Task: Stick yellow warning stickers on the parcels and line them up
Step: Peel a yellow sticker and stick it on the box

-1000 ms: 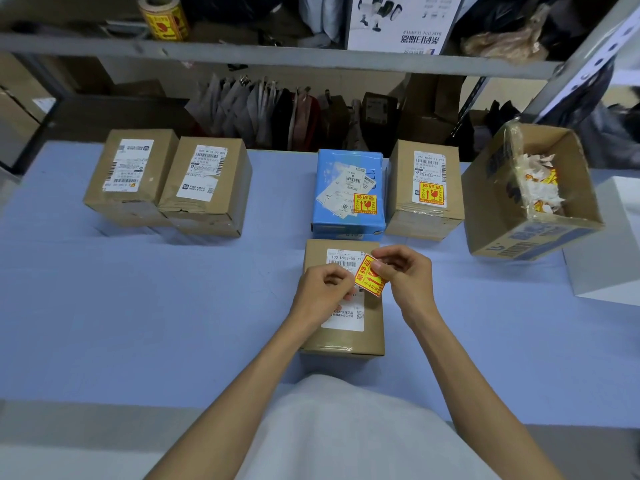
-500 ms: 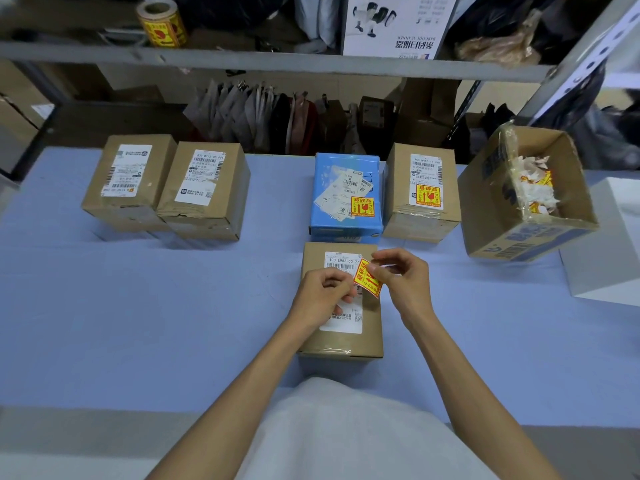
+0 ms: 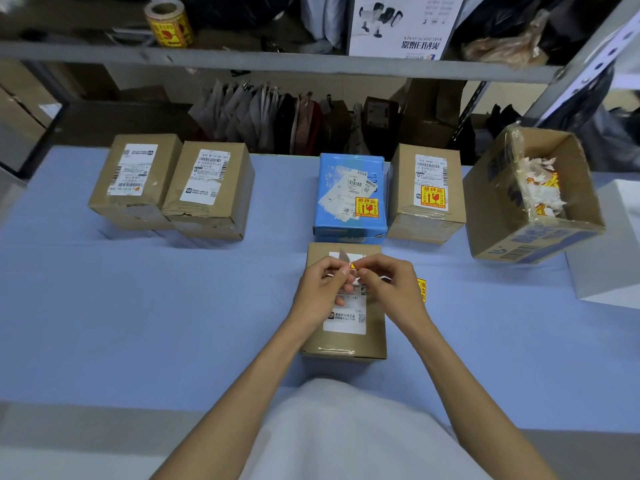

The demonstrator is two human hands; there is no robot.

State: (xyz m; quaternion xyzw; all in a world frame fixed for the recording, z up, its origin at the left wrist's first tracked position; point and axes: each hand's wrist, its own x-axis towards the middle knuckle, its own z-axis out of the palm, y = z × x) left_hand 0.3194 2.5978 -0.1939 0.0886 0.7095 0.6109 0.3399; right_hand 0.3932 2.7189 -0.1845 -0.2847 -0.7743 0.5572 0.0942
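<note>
Just above the near brown parcel (image 3: 346, 344), both hands work a yellow sticker (image 3: 352, 265). The left hand (image 3: 320, 292) pinches its pale backing (image 3: 343, 257), and the right hand (image 3: 391, 289) pinches the sticker itself. This looks like the peeling step. Next, the sticker needs pressing flat onto this parcel, and the parcel then needs sliding into the row. Directly beyond it stand a blue parcel (image 3: 332, 174) and a brown parcel (image 3: 403, 181), both stickered. Beyond and to its left, two unstickered parcels (image 3: 235, 181) sit on the blue table (image 3: 104, 306), beneath a cluttered shelf (image 3: 277, 62).

My right hand (image 3: 391, 289) hides most of the yellow sticker (image 3: 421, 289), leaving one strip at its right, and I cannot tell whether the red-yellow sliver between the fingertips (image 3: 364, 271) belongs to it. With the left hand (image 3: 318, 292) it covers the far half of the label (image 3: 344, 317) on the near parcel (image 3: 346, 346), the print too small to read. The white box (image 3: 609, 254) runs off the right edge.
</note>
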